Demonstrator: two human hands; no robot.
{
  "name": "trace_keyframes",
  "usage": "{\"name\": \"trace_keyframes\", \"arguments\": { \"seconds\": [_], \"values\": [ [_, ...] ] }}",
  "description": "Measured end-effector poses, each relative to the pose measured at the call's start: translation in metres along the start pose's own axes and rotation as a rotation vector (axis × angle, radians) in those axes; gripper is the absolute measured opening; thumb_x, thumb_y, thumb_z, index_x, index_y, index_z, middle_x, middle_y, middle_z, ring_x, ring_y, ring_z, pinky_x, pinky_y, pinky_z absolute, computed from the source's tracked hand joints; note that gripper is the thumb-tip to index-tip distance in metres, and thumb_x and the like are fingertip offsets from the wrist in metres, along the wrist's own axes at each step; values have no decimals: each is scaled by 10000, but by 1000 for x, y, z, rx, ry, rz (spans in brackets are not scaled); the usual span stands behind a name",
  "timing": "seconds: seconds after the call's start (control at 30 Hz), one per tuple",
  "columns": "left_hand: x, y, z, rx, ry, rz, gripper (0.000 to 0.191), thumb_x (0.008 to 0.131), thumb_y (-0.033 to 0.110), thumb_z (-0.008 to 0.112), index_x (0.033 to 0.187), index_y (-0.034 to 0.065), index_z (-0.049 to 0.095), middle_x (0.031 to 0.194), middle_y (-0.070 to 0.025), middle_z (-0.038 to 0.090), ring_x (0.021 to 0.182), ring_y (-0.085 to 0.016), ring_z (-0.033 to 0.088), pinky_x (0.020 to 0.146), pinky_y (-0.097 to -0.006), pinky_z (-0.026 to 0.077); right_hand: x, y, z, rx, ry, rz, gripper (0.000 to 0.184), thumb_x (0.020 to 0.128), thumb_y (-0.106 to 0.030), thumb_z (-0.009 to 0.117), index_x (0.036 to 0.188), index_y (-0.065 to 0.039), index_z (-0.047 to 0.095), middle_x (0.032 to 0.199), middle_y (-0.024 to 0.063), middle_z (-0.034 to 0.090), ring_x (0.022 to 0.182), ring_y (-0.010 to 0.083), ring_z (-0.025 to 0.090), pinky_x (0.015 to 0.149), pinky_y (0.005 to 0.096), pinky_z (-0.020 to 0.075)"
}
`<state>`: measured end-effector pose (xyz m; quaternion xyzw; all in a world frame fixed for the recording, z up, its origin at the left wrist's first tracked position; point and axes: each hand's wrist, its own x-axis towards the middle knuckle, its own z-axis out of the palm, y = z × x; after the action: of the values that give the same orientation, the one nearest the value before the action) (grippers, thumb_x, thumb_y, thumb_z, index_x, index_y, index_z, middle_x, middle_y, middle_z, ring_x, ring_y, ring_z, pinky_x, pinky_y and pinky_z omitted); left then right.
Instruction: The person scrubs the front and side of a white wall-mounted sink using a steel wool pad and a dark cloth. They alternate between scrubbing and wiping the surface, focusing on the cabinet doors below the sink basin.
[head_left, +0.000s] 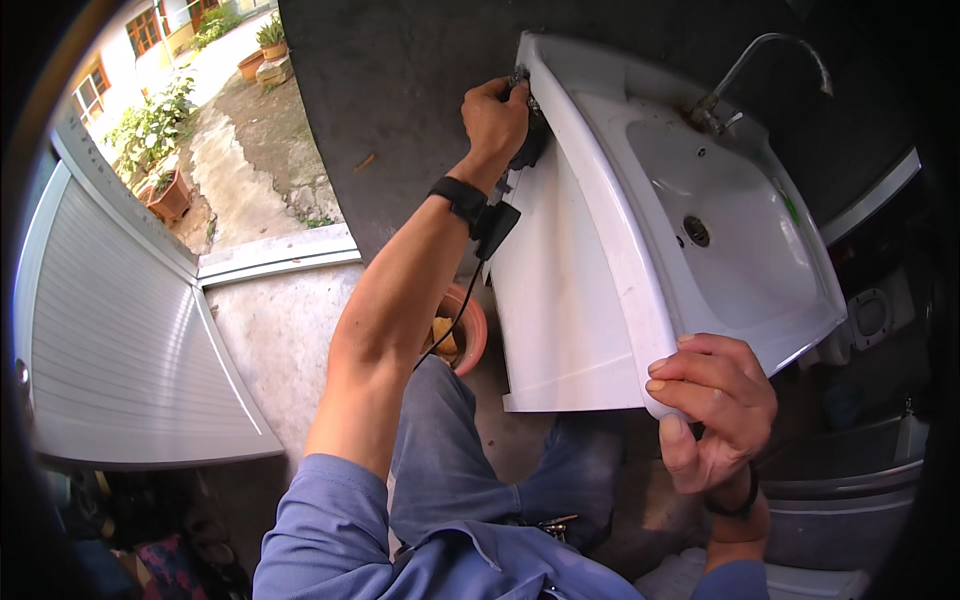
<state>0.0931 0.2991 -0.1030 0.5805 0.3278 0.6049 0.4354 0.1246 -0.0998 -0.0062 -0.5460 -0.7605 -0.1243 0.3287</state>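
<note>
A white washbasin (750, 300) with a curved metal faucet (765, 60) stands at the right on a white cabinet (570, 300). My left hand (496, 124) reaches to the basin's far left edge, by the wall, with its fingers at a small dark thing that they partly hide; I cannot tell what it is. My right hand (716, 409) grips the near left corner of the basin rim, fingers on top and thumb below. A black box with a cable (499, 229) hangs at my left wrist strap.
A terracotta pot (472, 330) stands on the floor beside the cabinet. At the left, a white ribbed door (135, 322) stands open onto a yard with potted plants (166, 193). A toilet (871, 318) is at the far right.
</note>
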Motion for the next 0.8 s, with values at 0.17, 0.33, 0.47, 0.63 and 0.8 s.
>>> {"name": "trace_keyframes", "arguments": {
  "seconds": [0.17,0.33,0.47,0.63,0.8],
  "values": [
    [-86,21,-13,-230,-77,348,213,1015,61,751,1182,-62,801,1064,-58,742,918,-117,687,774,-265,541,-1,-1,-2,-12,-54,23,228,845,-265,716,930,-83,822,961,32,801,919,280,724,854,378,628],
    [-47,32,-5,-78,71,216,243,1003,153,777,1123,-54,817,858,-60,781,785,-99,675,698,-269,528,0,-1,-2,-40,-50,24,255,858,-296,712,939,-79,819,959,39,799,932,284,719,875,383,624],
    [-70,33,-11,-95,-8,240,237,1004,121,763,1142,-68,803,963,-84,771,853,-111,685,762,-268,536,1,-3,-1,-32,-51,21,266,866,-309,705,935,-76,813,970,51,797,944,292,715,880,388,622],
    [-160,32,-29,-195,-77,343,273,937,10,779,1206,-36,794,1011,-142,743,851,-205,711,752,-307,543,0,-5,-2,-68,-76,25,274,870,-319,706,941,-76,813,979,58,794,936,292,712,884,404,623],
    [-90,56,-20,-131,-1,210,226,990,103,764,1122,-77,801,930,-100,737,802,-128,658,700,-294,511,1,-4,1,-45,-65,8,291,874,-326,706,953,-67,811,977,66,792,933,286,710,885,409,623]
  ]
}}
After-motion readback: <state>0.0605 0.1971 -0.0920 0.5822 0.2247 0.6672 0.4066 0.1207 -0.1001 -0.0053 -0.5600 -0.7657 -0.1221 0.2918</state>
